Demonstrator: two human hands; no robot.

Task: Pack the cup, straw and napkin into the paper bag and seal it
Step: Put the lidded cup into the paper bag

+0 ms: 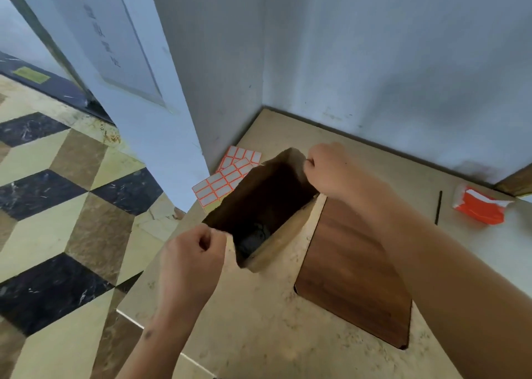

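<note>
Brown paper bag [276, 232] stands open on the desk [259, 321], its mouth stretched between two hands. Left hand [193, 252]: fingers curled, pinching the near-left corner of the rim. Right hand [328, 168]: fingers curled, pinching the far corner of the rim; the forearm crosses the right of the view. A dark rounded object lies at the bottom of the bag; what it is cannot be told. Beige speckled desk with an inset wooden panel [354, 278]. Orange-edged label sheets [224, 177] lie beyond the bag; a thin black straw [438, 207] and an orange-and-white packet [480, 204] lie to the right. Pale walls meet behind; patterned tiled floor [57, 206] at left.
</note>
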